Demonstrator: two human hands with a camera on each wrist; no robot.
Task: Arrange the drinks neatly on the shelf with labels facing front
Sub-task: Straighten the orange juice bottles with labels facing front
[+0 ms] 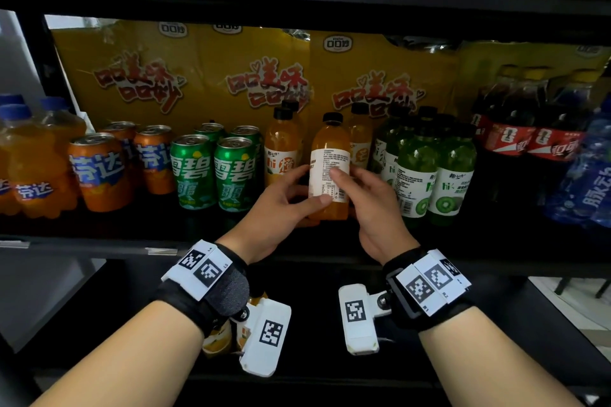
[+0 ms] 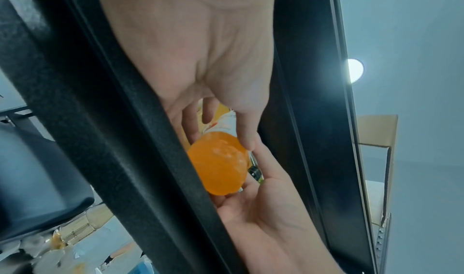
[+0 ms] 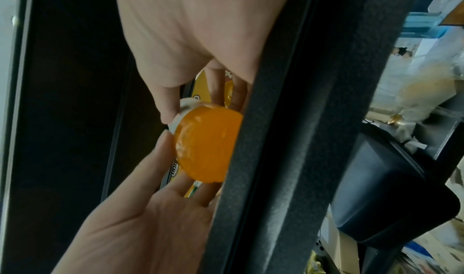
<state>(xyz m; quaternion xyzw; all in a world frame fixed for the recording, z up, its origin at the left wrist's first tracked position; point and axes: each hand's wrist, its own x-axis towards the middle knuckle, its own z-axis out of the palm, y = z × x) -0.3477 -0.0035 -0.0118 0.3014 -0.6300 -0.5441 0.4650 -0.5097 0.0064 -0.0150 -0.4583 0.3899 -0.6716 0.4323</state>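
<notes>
— Both wrists sit low in the head view, and above them the left hand (image 1: 281, 205) and right hand (image 1: 370, 205) meet at frame centre around one orange juice bottle (image 1: 330, 172). See how they hold it?

— Left thumb and fingers curl onto its lower left side; the right fingers wrap its right side, forefinger on the white label (image 1: 329, 175).

— Which way does that label face?

— Fine print faces us. The bottle stands upright over the shelf (image 1: 99, 241), between its matching orange bottles (image 1: 282, 149) and the green kiwi bottles (image 1: 429, 175).

— And from the wrists?

— Only its round orange base (image 2: 217, 165), between both palms.
</notes>
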